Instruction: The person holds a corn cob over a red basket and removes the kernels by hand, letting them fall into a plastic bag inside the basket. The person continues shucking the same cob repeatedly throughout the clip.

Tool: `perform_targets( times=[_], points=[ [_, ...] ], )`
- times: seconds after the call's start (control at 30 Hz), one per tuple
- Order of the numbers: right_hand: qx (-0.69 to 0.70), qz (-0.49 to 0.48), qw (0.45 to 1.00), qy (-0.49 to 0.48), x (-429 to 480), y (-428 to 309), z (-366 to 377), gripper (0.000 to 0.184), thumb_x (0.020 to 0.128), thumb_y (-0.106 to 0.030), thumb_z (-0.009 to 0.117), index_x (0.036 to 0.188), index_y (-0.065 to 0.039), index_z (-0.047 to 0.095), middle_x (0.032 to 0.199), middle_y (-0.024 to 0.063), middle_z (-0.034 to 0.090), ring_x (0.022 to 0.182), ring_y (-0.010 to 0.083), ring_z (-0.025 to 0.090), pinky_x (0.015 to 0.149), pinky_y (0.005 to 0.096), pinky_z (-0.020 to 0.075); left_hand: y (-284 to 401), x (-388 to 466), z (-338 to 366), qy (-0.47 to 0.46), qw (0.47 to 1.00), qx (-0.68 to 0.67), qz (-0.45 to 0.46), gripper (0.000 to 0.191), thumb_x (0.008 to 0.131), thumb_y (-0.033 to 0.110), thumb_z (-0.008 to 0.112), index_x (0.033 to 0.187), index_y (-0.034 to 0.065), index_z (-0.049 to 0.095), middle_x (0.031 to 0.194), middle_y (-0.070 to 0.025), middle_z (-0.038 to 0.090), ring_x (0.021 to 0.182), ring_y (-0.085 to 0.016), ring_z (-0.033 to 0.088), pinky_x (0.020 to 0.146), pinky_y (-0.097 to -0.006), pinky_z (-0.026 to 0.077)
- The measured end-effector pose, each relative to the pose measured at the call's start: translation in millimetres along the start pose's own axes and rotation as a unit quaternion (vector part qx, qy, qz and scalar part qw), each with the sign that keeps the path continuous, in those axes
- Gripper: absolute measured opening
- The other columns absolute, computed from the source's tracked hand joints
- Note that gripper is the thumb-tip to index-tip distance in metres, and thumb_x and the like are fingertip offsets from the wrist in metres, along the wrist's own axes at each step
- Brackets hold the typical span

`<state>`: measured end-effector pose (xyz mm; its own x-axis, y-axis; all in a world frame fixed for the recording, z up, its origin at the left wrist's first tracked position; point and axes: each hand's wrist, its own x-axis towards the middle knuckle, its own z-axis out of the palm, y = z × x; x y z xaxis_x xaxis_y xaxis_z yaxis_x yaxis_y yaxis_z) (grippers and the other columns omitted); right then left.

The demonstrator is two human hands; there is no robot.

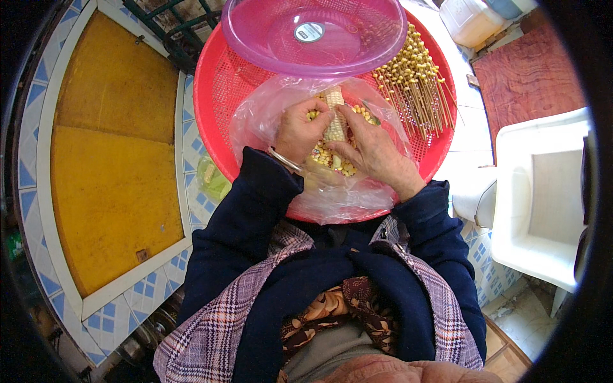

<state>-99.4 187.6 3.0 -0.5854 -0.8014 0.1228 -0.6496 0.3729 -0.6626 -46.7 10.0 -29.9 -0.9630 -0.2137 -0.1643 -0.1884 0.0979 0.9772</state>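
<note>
A pale, mostly stripped corn cob stands lengthwise between my two hands over an opened clear plastic bag. My left hand, a bracelet at its wrist, is curled against the cob's left side with its thumb on it. From the right, my right hand grips the cob between thumb and fingers. Loose yellow corn kernels lie in the bag beneath the cob, partly hidden by my hands. The bag rests in a large red perforated plastic basket.
A translucent purple basin sits over the basket's far side. Thin stems with yellowish heads lie at its right. A yellow panel in a pale frame is at left; a white plastic tub and a reddish wooden board are at right.
</note>
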Motion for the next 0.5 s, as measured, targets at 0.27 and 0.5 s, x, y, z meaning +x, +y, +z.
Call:
perform_targets(
  times=[0.27,0.5],
  points=[
    [-0.046,0.003,0.999,0.029,-2.7,4.8,-0.7,0.051,0.085,-0.015,0.063,0.130,0.000,0.043,0.115,0.0233,0.053,0.105,0.0367,0.056,0.085,0.0424,0.0479,5.1,-4.3,6.2,0.080,0.885,0.420,0.187,0.034,0.076,0.014,0.063,0.108,0.0051,0.057,0.100,-0.0164,0.062,0.088,-0.035,0.060,0.076,-0.0438,0.047],
    [-0.095,-0.066,0.991,0.073,-2.7,6.7,1.8,0.049,0.083,-0.019,0.064,0.125,0.000,0.047,0.106,0.0211,0.054,0.093,0.0381,0.058,0.077,0.0444,0.0499,10.6,-8.5,5.5,0.033,0.857,0.499,0.124,0.045,0.074,0.021,0.068,0.113,0.0053,0.053,0.108,-0.0168,0.057,0.093,-0.038,0.057,0.082,-0.0483,0.044]
  ],
)
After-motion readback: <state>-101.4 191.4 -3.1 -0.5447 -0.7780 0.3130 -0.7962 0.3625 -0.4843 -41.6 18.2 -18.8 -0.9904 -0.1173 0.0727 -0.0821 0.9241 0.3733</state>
